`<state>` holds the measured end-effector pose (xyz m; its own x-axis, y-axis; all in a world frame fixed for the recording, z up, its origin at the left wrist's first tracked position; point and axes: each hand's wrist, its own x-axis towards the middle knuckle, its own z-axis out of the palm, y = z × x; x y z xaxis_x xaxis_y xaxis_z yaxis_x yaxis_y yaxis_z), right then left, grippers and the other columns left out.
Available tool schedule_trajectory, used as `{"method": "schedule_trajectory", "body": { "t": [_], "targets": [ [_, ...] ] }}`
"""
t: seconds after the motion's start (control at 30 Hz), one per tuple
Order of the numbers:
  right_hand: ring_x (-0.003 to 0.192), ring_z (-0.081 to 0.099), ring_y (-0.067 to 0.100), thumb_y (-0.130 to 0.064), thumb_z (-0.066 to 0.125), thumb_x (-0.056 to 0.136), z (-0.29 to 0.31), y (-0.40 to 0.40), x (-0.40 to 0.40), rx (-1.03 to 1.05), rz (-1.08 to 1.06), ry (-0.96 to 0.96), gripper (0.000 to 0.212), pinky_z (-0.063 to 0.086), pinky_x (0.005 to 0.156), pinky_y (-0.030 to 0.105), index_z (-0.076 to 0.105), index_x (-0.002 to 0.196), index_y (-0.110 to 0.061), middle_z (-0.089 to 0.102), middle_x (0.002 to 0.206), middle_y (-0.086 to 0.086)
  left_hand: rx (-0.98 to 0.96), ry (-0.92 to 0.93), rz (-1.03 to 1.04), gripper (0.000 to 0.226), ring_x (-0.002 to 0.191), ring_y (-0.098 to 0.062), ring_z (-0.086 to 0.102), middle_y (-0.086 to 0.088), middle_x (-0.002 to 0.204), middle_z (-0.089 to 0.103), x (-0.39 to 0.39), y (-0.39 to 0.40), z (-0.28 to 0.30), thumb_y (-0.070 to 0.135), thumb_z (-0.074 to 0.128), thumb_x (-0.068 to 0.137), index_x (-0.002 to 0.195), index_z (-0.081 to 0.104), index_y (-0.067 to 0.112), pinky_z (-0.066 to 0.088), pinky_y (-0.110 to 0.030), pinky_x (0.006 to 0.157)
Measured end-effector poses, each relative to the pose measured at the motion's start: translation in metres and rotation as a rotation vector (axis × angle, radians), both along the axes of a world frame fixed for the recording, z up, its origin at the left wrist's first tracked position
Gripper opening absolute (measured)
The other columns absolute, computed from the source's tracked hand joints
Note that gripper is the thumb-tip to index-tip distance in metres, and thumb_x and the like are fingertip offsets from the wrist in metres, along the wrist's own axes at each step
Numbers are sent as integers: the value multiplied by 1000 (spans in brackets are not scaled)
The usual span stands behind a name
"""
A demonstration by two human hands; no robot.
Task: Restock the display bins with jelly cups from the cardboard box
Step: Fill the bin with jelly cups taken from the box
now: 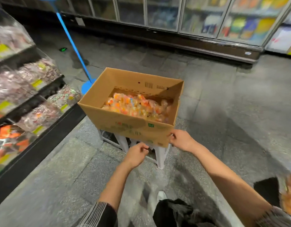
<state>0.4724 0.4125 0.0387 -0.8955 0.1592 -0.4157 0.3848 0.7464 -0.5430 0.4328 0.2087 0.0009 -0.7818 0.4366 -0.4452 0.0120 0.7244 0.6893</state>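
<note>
An open cardboard box point(125, 122) stands on a white plastic stool point(161, 154) in the aisle. Orange and yellow jelly cups point(135, 105) lie piled in its bottom. My right hand point(180, 140) grips the box's near right corner with curled fingers. My left hand point(136, 154) hovers just under the box's near bottom edge, beside the stool top. Its fingers are curled, and I see nothing held in them. Display bins point(38, 115) of wrapped sweets run in tiers along the left, blurred by motion.
A blue pole on a round base point(86, 86) stands behind the box's left corner. Glass-door coolers point(198, 18) line the far side of the aisle. Another bin of orange sweets point(290, 194) shows at the right edge. My shoe point(161, 194) and dark trousers are on the stone floor below.
</note>
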Motion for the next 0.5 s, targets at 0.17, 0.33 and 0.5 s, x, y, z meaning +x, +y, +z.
{"method": "schedule_trajectory", "body": {
  "t": [0.17,0.33,0.5],
  "targets": [
    [89,52,24,-6,53,90,-18,22,-88,46,1,-61,21,32,53,19,53,81,-24,55,82,-6,-106,-10,12,27,108,-25,58,-9,117,62,-93,2,-2,17,51,96,121,58,8,42,-26,85],
    [84,52,23,-8,51,92,-51,34,-151,83,-137,-104,23,34,53,19,48,115,-7,55,92,6,-141,73,115,34,120,-26,49,-11,131,49,-169,-1,-22,16,53,94,127,55,9,37,-33,103],
    [104,59,36,-9,60,87,-94,41,-202,80,-288,-197,49,43,77,30,39,131,-5,61,114,17,-155,187,146,36,119,-26,48,-8,126,55,-241,8,-57,20,50,95,130,50,10,40,-37,99]
  ]
}}
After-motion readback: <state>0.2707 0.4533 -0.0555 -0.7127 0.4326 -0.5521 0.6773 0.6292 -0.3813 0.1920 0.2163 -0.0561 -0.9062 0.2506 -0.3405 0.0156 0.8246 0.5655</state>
